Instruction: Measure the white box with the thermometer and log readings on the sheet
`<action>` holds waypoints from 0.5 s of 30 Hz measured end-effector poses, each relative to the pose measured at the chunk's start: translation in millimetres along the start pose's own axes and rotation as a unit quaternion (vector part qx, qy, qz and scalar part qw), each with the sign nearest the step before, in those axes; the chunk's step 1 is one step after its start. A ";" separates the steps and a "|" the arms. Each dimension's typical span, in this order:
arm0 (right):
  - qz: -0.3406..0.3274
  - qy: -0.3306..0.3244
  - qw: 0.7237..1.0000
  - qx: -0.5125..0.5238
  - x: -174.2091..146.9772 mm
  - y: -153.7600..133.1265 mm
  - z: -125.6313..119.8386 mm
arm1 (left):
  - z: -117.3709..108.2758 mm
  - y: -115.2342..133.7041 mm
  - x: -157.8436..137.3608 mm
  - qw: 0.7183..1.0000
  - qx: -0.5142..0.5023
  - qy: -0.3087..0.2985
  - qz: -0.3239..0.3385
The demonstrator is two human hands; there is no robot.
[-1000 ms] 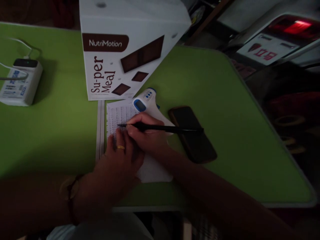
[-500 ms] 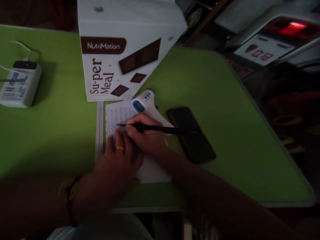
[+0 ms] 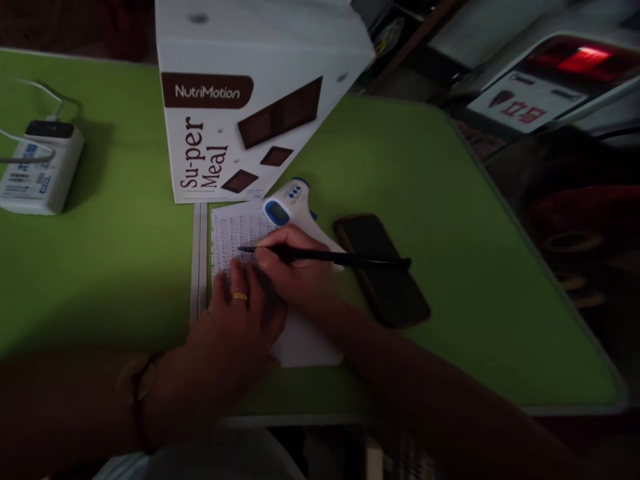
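Between the fingertips of my right hand is a black pen, its tip at the written rows on a white sheet of paper. My left hand, with a gold ring, lies flat on the lower part of the sheet, fingers stretched forward. A white and blue infrared thermometer lies on the sheet's upper right, partly covered by my right hand. Beyond the pen's back end a dark smartphone rests on the table. Both hands hide part of the paper.
A large white box marked NutriMotion stands behind the paper on the green table. At the left is a white power adapter with cables. A machine with a red-lit panel stands beyond the table's right side.
The pen tip and my right hand have shifted slightly to the right along the paper. My left hand, the sheet and the other things have stayed in place.
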State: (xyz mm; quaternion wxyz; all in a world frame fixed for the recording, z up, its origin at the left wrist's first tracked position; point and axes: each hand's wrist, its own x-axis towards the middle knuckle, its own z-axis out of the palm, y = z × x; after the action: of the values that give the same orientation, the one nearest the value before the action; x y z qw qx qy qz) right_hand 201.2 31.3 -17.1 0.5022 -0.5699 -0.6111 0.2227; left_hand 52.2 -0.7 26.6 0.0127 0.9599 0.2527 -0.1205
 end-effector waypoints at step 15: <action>-0.009 -0.012 1.000 0.006 1.0 -1.7 -2.6 | -1.8 -0.6 1.2 1.000 0.008 -0.005 0.005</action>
State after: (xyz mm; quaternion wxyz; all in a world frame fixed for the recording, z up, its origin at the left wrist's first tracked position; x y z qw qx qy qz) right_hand 202.7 31.0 -14.3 0.5000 -0.5587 -0.6208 0.2292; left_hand 53.3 0.5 28.1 0.0067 0.9606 0.2473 -0.1268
